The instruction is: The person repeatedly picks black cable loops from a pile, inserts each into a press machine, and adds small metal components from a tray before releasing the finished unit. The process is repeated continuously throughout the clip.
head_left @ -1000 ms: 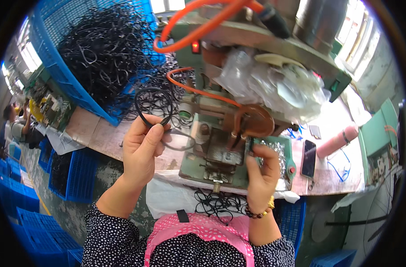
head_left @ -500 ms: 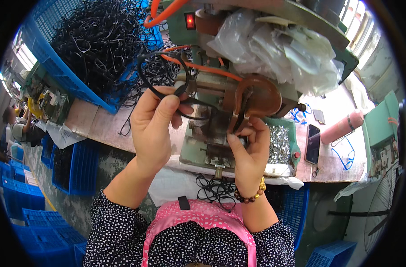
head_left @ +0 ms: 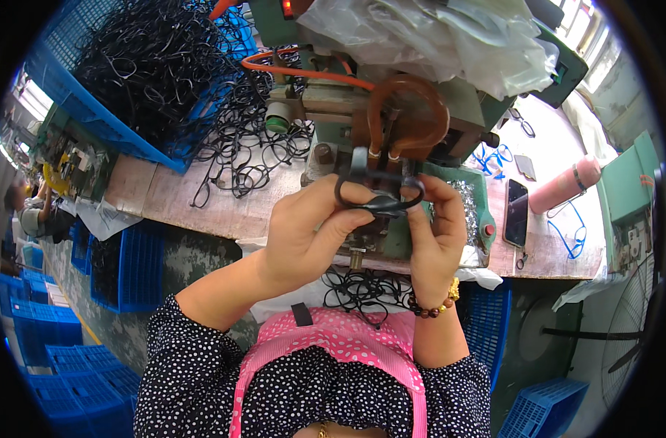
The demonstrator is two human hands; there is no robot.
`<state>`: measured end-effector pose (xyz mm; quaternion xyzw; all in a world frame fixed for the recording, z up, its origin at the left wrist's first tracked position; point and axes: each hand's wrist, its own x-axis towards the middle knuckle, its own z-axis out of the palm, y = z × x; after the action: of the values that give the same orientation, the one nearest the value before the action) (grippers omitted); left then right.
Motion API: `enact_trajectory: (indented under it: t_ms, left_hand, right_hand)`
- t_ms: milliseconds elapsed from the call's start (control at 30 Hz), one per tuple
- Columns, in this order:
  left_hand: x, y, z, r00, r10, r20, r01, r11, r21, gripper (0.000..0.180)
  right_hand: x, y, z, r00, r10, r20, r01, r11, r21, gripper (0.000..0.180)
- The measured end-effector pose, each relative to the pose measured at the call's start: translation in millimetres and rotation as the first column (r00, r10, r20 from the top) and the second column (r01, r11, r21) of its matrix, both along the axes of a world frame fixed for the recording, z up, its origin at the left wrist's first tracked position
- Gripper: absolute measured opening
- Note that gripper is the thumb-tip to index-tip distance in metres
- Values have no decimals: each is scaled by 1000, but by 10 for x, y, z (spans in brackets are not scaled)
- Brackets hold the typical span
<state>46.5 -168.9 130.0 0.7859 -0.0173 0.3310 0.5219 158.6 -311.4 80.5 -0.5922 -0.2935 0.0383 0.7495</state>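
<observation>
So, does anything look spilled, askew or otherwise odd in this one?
Yes, mildly: black loops lie tangled on the table beside the heaped blue crate, as if spilled, though perhaps put there deliberately. Crumpled plastic is bunched on the machine, untidy above its working parts.

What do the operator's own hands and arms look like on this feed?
Both the left hand and right hand are ungloved. The sleeves are black with small white dots, leaving the wrists uncovered. The right wrist wears a dark-brown beaded bracelet with gold-coloured pieces; the left wrist shows none.
</observation>
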Motion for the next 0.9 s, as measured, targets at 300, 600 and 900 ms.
enact_trajectory:
  t_ms: [300,600,900]
  left_hand:
    - [96,76,85,997,31,-65,-25,996,86,10]
    - [211,140,14,981,-18,192,-73,886,458,21]
    - [199,99,-99,953,0,302,-148,873,465,28]
  right_hand:
    - [224,-422,48,982,-178,-66,181,982,55,27]
    - [378,-662,-80,908,-411,81,410,911,37,24]
    - [560,-859,-698,856,-264,444,461,778,-426,20]
